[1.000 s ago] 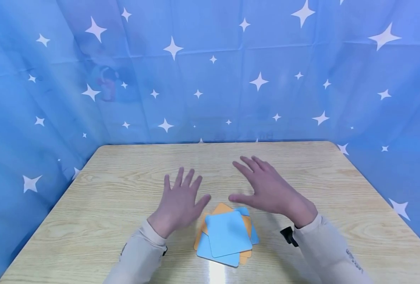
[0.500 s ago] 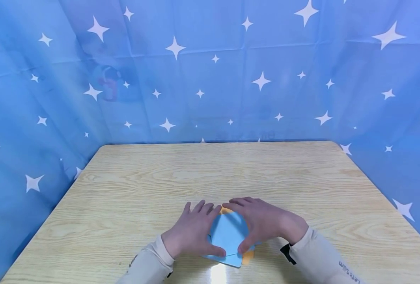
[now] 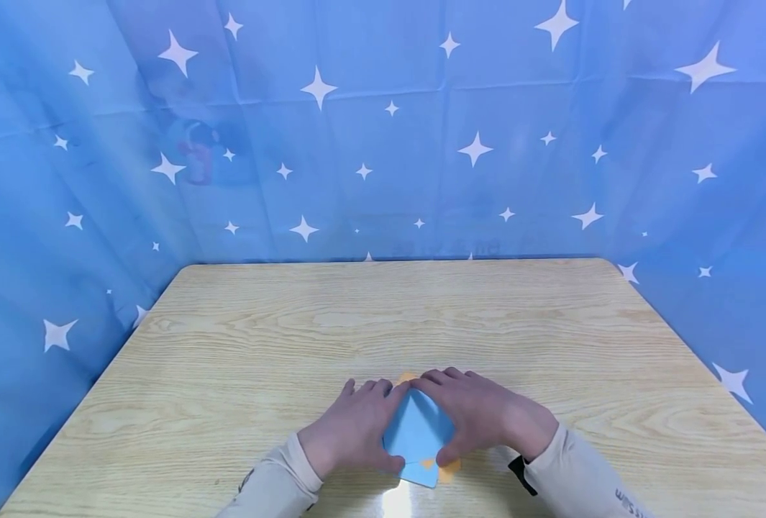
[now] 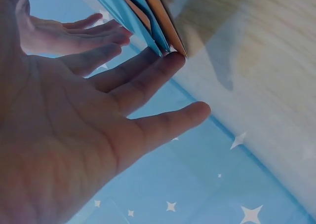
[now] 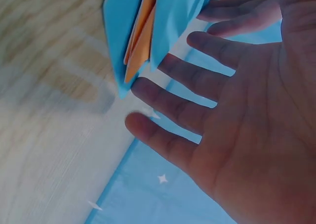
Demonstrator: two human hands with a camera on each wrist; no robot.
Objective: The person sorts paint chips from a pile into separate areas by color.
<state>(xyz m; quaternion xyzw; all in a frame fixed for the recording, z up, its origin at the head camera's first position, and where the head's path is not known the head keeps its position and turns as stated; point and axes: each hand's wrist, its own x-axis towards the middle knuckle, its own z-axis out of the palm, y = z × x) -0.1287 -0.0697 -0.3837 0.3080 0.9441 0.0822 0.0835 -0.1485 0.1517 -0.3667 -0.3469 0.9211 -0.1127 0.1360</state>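
Observation:
Several thin square cards, blue [image 3: 416,428] and orange [image 3: 449,472], lie in a loose, uneven pile at the near middle of the table. My left hand [image 3: 357,434] rests along the pile's left side, its fingertips touching the card edges. On the opposite side, my right hand [image 3: 486,416] touches the edges too. The two index fingertips nearly meet at the far corner, while the thumbs lie at the near side. Both wrist views show fairly straight, spread fingers against the blue cards [image 4: 123,14] and the orange cards [image 5: 141,36]. Parts of the pile are hidden by the hands.
The pale wood-grain table [image 3: 383,316] extends beyond the hands to its far edge. Behind it and along both sides hangs a blue curtain [image 3: 383,194] with white stars. A bright light reflection lies on the table just nearer than the cards.
Both hands have come down and inward from above the table to the two sides of the card pile. Since the middle frame they have closed in slightly, and the top cards have shifted a little.

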